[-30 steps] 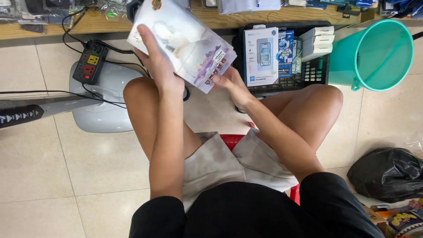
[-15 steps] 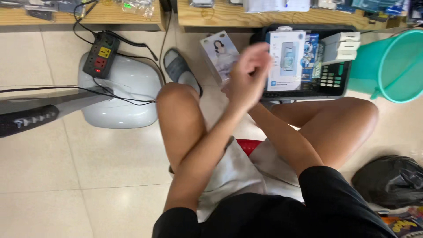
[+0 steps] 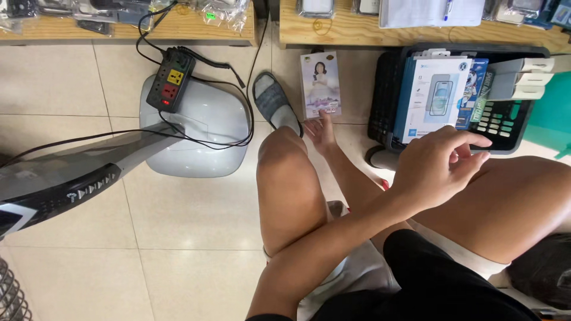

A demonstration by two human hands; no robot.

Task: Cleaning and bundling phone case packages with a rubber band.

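Note:
A flat pale package (image 3: 321, 83) with a picture of a figure on it lies on the tiled floor against the wooden shelf. My right hand (image 3: 322, 129) reaches out under my other arm, and its fingertips touch the package's near edge. My left arm crosses over my knees, and my left hand (image 3: 439, 166) hovers with loosely bent fingers, holding nothing. It hangs just in front of a black plastic basket (image 3: 386, 95) that holds upright white and blue flat boxes (image 3: 435, 98).
A grey slipper (image 3: 273, 104) lies left of the package. A white fan base (image 3: 196, 128) carries a black power strip (image 3: 171, 80) and cables; the fan's stem (image 3: 65, 184) slants left. Wooden shelves (image 3: 333, 32) run along the top. A teal bucket (image 3: 550, 104) stands at the right.
A second ago both hands held the package up; it now lies on the floor. My left hand has swung right toward the basket, and my right hand rests at the package's edge.

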